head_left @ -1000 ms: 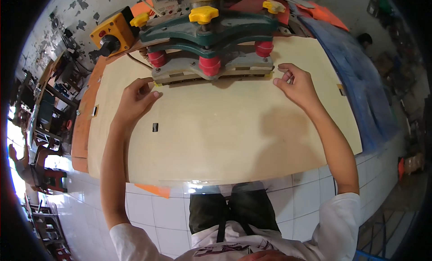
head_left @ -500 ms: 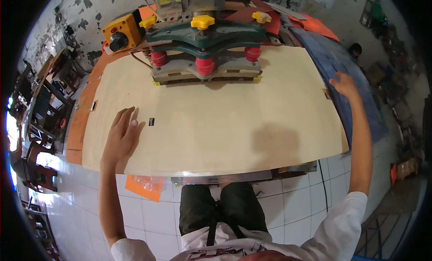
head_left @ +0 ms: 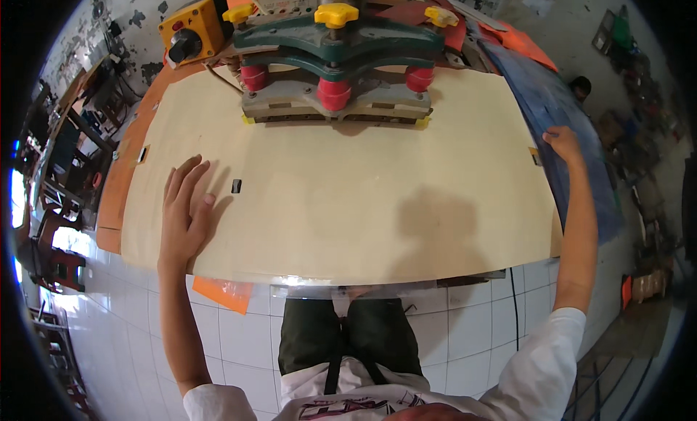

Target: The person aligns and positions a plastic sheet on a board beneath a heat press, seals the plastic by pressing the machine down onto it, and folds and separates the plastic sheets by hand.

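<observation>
My left hand (head_left: 183, 214) is open on the left part of a cream sheet-covered tabletop (head_left: 327, 196), its fingers stretched away from me and slightly apart. A small black rectangular piece (head_left: 236, 186) lies on the cream surface just right of these fingers. Over at the right, my right hand (head_left: 566, 145) is above a blue translucent plastic sheet (head_left: 534, 94) that hangs past the table's side. Its fingers are curled together in a pinch. Whether the blue sheet or something small is between them cannot be made out.
A press head (head_left: 334, 65) with green plates, red spacers and yellow knobs stands over the table's far middle. Left of it sits a yellow control box (head_left: 192, 33) with a black dial. Orange sheets (head_left: 523, 43) lie at the far right. Another person (head_left: 579, 87) shows beyond.
My right hand has come slightly down, its fingers closing from a looser pose. My left hand has stretched its fingers farther from me. The whole view has shifted slightly.
</observation>
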Action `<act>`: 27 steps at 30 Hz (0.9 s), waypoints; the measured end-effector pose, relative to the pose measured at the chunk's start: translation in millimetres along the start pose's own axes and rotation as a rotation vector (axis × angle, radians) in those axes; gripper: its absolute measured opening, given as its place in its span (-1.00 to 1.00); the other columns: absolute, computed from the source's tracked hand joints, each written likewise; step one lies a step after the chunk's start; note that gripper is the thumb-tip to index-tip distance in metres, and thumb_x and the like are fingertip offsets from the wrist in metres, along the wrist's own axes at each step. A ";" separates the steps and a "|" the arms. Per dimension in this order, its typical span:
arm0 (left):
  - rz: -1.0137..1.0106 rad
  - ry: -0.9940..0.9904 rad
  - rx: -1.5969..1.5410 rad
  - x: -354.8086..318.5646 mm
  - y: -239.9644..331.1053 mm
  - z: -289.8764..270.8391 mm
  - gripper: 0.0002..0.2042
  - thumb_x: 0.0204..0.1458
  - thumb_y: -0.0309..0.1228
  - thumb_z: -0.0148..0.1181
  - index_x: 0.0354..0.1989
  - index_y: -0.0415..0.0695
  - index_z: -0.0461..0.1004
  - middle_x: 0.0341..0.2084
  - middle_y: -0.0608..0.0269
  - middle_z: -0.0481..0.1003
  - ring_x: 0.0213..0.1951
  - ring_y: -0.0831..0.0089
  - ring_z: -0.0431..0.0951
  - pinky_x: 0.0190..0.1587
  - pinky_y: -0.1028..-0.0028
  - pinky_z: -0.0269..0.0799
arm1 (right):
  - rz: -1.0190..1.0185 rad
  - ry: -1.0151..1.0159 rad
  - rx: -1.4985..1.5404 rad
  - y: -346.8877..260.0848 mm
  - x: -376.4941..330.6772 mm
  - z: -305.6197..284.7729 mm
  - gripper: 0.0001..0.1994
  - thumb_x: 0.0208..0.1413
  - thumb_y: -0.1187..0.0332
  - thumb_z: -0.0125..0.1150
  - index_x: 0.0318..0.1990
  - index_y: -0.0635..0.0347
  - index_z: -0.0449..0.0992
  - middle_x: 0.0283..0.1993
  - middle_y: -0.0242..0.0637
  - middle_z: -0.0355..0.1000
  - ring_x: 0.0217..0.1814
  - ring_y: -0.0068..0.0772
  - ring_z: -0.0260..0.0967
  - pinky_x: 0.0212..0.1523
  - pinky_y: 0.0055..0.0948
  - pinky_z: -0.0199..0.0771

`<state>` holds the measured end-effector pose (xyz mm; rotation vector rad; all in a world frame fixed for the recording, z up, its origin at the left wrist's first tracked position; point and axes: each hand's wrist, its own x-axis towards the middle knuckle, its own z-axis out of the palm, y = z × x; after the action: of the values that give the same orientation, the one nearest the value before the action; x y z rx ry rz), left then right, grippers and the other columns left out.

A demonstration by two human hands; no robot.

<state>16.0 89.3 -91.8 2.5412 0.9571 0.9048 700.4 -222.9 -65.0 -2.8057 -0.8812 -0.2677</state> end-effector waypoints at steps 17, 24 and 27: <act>0.184 -0.100 -0.153 -51.1 48.2 -2.8 -0.33 0.13 0.26 -0.10 -0.09 -0.17 0.58 -0.01 -0.01 0.48 0.10 0.00 0.46 0.36 -0.10 -0.03 | 0.055 0.238 -0.252 -14.6 -13.7 -14.3 -0.79 0.10 0.33 0.14 -0.25 0.21 0.66 -0.19 0.06 0.57 -0.10 0.11 0.53 -0.12 -0.08 0.53; 0.012 0.072 -0.358 -47.5 6.5 -0.6 -0.31 0.29 0.14 -0.29 -0.08 -0.33 0.53 0.04 -0.14 0.43 0.16 0.02 0.40 0.27 0.12 0.20 | 0.167 0.488 -0.282 -21.5 -6.0 -56.2 -0.77 0.11 0.40 0.07 -0.16 0.15 0.63 -0.16 0.02 0.57 -0.07 0.14 0.52 -0.09 -0.04 0.53; -0.014 0.080 -0.443 -48.2 2.3 -3.8 -0.32 0.30 0.13 -0.28 -0.07 -0.33 0.53 0.04 -0.13 0.42 0.16 0.05 0.39 0.25 0.16 0.23 | 0.120 0.341 -0.248 -2.3 5.2 -65.3 -0.82 0.10 0.30 0.10 -0.23 -0.01 0.63 -0.13 0.02 0.55 -0.03 0.12 0.49 -0.06 0.00 0.50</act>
<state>-13.5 55.4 -109.9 2.1354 0.6989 1.0834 695.7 -233.4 -0.5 -2.8873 -0.6369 -0.8600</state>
